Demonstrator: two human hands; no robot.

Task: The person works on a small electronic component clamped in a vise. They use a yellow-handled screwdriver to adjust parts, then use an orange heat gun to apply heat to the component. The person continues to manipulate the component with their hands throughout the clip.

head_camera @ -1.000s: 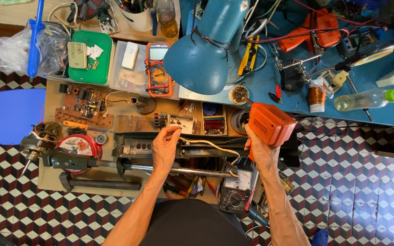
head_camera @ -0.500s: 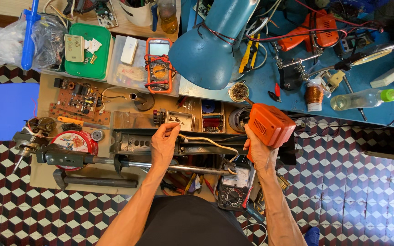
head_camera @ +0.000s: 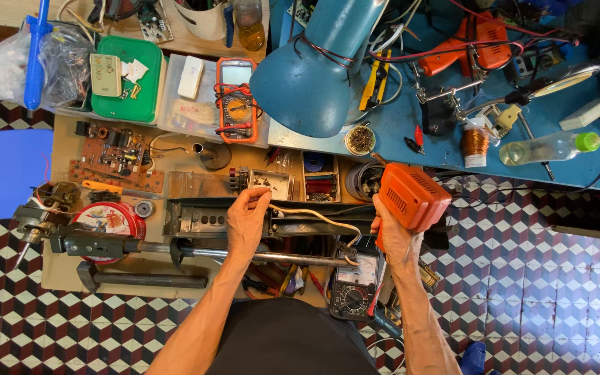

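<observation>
My right hand grips the handle of an orange power tool, held above the right end of the wooden board. My left hand rests on a long black housing, fingertips pinched near a cream wire that runs rightward toward the tool. Whether the fingers actually hold the wire is unclear. A metal rod passes under my left wrist. A black analog meter lies just below my right hand.
Blue lamp shade hangs over the bench. Orange multimeter, green tray, brown circuit board, red round tin, copper wire spool, clear bottle on the blue table. Blue stool at left.
The view has shifted slightly. My left hand's fingers have curled and pinched near the wire. The right hand still holds the orange tool in place.
</observation>
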